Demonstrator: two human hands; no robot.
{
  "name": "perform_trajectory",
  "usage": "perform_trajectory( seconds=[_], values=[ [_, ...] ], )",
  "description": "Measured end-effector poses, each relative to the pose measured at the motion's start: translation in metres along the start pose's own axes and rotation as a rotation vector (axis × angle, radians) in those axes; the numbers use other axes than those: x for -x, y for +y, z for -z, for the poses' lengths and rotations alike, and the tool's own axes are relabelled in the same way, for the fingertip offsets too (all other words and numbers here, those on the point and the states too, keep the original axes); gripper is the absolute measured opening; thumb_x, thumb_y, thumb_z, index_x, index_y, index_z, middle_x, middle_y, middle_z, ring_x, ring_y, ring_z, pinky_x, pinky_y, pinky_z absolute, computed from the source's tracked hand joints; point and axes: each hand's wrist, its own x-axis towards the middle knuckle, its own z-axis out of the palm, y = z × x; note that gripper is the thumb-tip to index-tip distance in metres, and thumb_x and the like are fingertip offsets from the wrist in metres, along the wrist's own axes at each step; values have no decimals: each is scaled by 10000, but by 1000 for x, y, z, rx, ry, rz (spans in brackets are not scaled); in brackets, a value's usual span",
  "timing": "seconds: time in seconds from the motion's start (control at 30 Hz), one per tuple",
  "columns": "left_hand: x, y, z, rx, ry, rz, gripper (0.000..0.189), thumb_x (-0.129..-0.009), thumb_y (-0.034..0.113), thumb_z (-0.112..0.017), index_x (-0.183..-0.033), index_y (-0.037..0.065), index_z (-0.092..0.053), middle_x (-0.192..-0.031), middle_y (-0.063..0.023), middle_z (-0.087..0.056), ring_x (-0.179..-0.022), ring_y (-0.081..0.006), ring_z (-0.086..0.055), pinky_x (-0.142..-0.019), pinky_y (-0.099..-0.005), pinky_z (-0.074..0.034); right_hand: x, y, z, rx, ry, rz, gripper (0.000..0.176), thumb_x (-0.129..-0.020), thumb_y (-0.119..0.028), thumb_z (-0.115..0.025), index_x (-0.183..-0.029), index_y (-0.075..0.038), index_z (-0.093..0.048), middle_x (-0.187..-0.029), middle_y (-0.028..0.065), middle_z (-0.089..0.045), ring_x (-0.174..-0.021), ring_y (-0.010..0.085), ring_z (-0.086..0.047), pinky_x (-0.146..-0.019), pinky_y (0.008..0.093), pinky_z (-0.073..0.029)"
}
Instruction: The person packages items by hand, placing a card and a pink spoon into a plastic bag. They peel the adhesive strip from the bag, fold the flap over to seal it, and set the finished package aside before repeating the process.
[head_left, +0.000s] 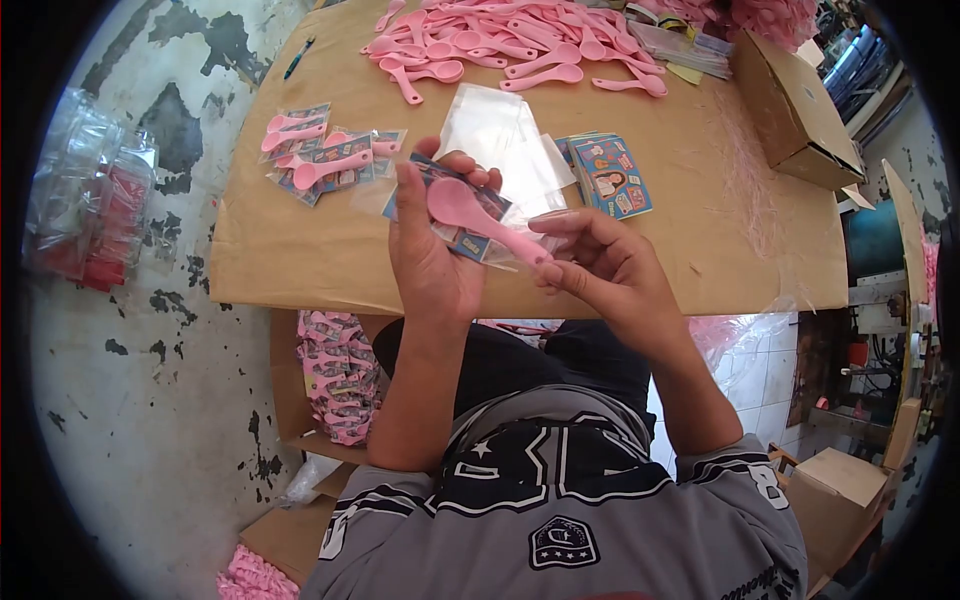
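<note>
A pink spoon (pixel 462 206) lies over a blue printed card (pixel 470 243) with clear plastic around them, held in front of me above the table's near edge. My left hand (pixel 432 245) grips the card and plastic, thumb on the near side and fingers curled behind. With thumb and fingertips, my right hand (pixel 608 262) pinches the end of the spoon's handle. Just beyond my hands is a stack of clear plastic bags (pixel 488 125). To its right sits a pile of blue printed cards (pixel 612 180). Several packed spoons with cards (pixel 325 165) lie to the left.
Across the far side of the brown-covered table (pixel 690 250) spreads a heap of loose pink spoons (pixel 520 40). A cardboard box (pixel 795 110) stands at the right, near loose pink strands (pixel 750 190). A pen (pixel 299 58) lies far left. Below hang bundled packets (pixel 338 375).
</note>
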Motion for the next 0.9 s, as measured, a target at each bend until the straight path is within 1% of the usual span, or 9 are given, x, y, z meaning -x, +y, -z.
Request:
perform_trajectory(
  seconds=[0.1,0.23,0.33,0.43,0.53,0.57,0.7,0.83,0.9],
  values=[
    [2,-10,4,190,9,118,470,-1068,407,-587,-1359,46,-509,-1071,-90,-662,-981,-207,-666,-1013,-429,-546,0,8,-1,-93,46,23,375,-959,-33,-731,-1287,12,-556,-1105,71,-654,-913,97,-644,-848,262,-550],
    [11,-18,-8,190,12,211,424,-1078,365,-579,-1354,49,-524,-1074,-79,-630,-978,-181,-622,-1013,-379,-532,-11,27,2,-4,125,181,358,-926,-13,-766,-1207,-1,-546,-1068,34,-599,-905,93,-618,-814,258,-541],
    [12,-19,-6,165,-35,250,426,-1090,353,-557,-1375,39,-514,-1129,-97,-630,-1021,-189,-626,-1023,-389,-529,-15,36,1,119,165,316,517,-886,2,-789,-1329,-20,-523,-1037,16,-551,-868,88,-573,-755,245,-513],
    [10,-15,1,119,-74,273,431,-1104,330,-526,-1411,29,-493,-1237,-125,-626,-1115,-211,-628,-1087,-419,-506,-6,19,-9,283,282,416,513,-845,-12,-815,-1319,-59,-624,-1018,23,-529,-835,92,-539,-702,239,-468],
    [8,-9,-2,74,-38,280,449,-1114,305,-496,-1459,21,-459,-1393,-162,-585,-1264,-243,-595,-1164,-458,-458,-1,11,5,765,132,750,376,-809,-15,-832,-1172,-79,-757,-990,37,-515,-814,108,-529,-680,255,-442],
    [6,-5,-3,66,-22,276,456,-1115,298,-491,-1473,19,-447,-1438,-172,-560,-1309,-252,-573,-1184,-470,-439,9,4,2,684,109,642,164,-822,-16,-824,-977,-66,-807,-983,39,-512,-795,120,-519,-667,273,-426],
    [-2,9,-1,119,-7,296,479,-1114,291,-481,-1498,13,-412,-1519,-212,-498,-1430,-305,-483,-1196,-495,-421,18,-12,30,424,-25,647,212,-873,-24,-774,-1072,-91,-798,-1015,52,-546,-815,125,-522,-680,281,-438],
    [1,9,-6,146,-96,392,536,-1116,304,-463,-1539,-11,-363,-1571,-209,-447,-1489,-304,-416,-1238,-482,-366,1,-17,23,880,232,614,416,-875,7,-727,-1254,-164,-747,-1155,90,-576,-853,173,-558,-715,292,-479],
    [5,5,-12,81,-90,436,552,-1114,322,-464,-1540,-12,-359,-1555,-203,-463,-1472,-312,-435,-1228,-485,-380,-9,-17,17,1033,136,745,464,-842,5,-740,-1257,-203,-752,-1212,86,-578,-871,189,-567,-730,300,-492]
  ],
)
